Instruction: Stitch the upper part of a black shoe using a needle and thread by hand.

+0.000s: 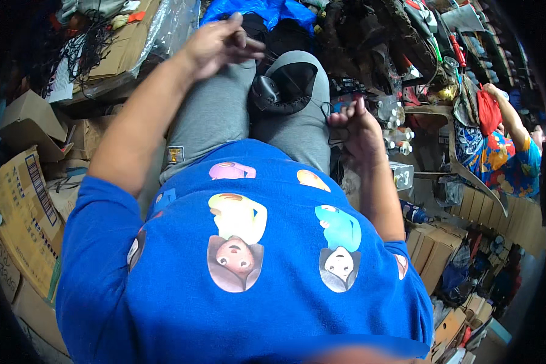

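A black leather shoe, with stitching along its near edge, rests on my right thigh. Beyond it on the left, my left hand is raised over my left knee. Its thumb and fingers are bent together, and whatever they may hold is too thin to make out. To the right of the shoe, my right hand is closed with the thumb up, beside my right thigh. A thin black thread loops at its fingertips, and the hand appears to grip it. Neither hand touches the shoe.
Cardboard boxes and a tangle of black cord crowd the left. Clear plastic bottles stand close to my right hand. A blue plastic sheet lies past my knees. Another person in a colourful shirt is at the far right.
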`<state>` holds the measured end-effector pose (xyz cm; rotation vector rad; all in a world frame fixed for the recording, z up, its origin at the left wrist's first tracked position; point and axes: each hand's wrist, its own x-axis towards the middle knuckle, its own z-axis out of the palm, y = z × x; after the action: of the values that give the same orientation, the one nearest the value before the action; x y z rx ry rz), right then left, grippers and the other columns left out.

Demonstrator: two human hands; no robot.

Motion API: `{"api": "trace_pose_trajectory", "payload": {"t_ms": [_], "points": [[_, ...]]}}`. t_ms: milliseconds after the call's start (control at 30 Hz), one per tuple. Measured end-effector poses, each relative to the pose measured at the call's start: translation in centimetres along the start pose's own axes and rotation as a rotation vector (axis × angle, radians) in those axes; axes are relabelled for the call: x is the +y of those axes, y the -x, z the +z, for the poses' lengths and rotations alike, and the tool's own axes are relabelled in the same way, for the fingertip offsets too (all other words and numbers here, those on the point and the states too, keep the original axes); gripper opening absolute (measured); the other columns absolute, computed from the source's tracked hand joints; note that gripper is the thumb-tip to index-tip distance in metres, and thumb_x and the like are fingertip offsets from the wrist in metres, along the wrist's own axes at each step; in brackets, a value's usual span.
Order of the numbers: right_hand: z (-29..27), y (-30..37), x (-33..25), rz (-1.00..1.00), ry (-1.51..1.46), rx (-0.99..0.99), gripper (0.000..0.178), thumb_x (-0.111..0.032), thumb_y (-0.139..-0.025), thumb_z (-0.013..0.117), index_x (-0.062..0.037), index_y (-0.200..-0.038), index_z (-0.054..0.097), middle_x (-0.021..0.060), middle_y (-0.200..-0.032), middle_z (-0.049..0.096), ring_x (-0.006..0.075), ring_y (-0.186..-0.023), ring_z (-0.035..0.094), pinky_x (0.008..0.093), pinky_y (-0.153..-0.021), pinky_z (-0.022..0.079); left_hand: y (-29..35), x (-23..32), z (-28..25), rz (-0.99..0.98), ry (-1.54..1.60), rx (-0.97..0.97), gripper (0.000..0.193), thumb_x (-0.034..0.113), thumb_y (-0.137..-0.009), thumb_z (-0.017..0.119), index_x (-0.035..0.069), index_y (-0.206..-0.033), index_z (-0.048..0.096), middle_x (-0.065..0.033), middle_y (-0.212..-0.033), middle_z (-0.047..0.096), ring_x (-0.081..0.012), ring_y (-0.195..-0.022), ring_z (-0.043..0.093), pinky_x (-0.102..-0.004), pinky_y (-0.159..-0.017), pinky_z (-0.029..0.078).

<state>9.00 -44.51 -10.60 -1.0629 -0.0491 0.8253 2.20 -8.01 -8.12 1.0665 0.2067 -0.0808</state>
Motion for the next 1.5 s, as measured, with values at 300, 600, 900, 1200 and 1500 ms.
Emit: {"api": "trace_pose_trajectory", "payload": {"t_ms": [300,600,900,1200,1500], "points": [[4.5,-3.1,-5.8,-0.173,0.895,-0.216,0.061,-0.026,-0.077,0.075,-0.0063,-0.130,0.050,0.0045,-0.097,0.059,0.0149,-0.085,0.054,0.0303,-0.074,0.046,5.0,-2.9,6.6,0.543,-1.295,-0.218,0.037,0.025,-0.074,0.074,0.004,-0.100,0.062,-0.0124,-0.100,0.057,-0.0307,-0.092,0.059,-0.0368,-0.081,0.047],[6.3,-7.0,-2.2,-0.068,1.144,-0.107,0.038,-0.035,-0.082,0.070,0.0007,-0.074,0.061,0.0020,-0.066,0.051,0.0092,-0.064,0.044,0.0283,-0.056,0.038,1.9,-4.7,6.6,0.402,-1.117,-0.369,0.026,0.014,-0.075,0.071,0.001,-0.096,0.060,-0.0132,-0.095,0.058,-0.0306,-0.090,0.058,-0.0367,-0.079,0.046],[8.8,-4.2,-3.7,-0.330,1.215,0.028,0.028,-0.027,-0.086,0.068,-0.0007,-0.087,0.061,-0.0018,-0.075,0.054,0.0058,-0.071,0.048,0.0229,-0.066,0.042,-1.4,-1.9,5.9,0.392,-0.992,-0.224,0.026,0.016,-0.085,0.062,0.005,-0.109,0.063,-0.0104,-0.110,0.062,-0.0210,-0.104,0.058,-0.0324,-0.090,0.044],[9.1,-1.6,-4.9,0.070,1.254,-0.205,0.021,-0.017,-0.081,0.059,0.0023,-0.072,0.057,0.0025,-0.057,0.049,0.0092,-0.056,0.044,0.0303,-0.054,0.040,-4.3,-2.8,9.0,0.202,-1.009,-0.485,0.029,0.018,-0.076,0.070,0.000,-0.096,0.059,-0.0120,-0.093,0.062,-0.0204,-0.090,0.058,-0.0325,-0.083,0.045],[9.7,1.9,-7.2,-0.352,1.166,-0.018,0.016,-0.010,-0.082,0.067,-0.0056,-0.097,0.070,-0.0007,-0.071,0.052,0.0076,-0.065,0.049,0.0238,-0.059,0.040,-5.8,-0.6,7.4,-0.048,-0.824,-0.664,0.028,0.017,-0.079,0.068,0.001,-0.102,0.066,-0.0067,-0.097,0.066,-0.0157,-0.094,0.059,-0.0303,-0.090,0.042]]}}
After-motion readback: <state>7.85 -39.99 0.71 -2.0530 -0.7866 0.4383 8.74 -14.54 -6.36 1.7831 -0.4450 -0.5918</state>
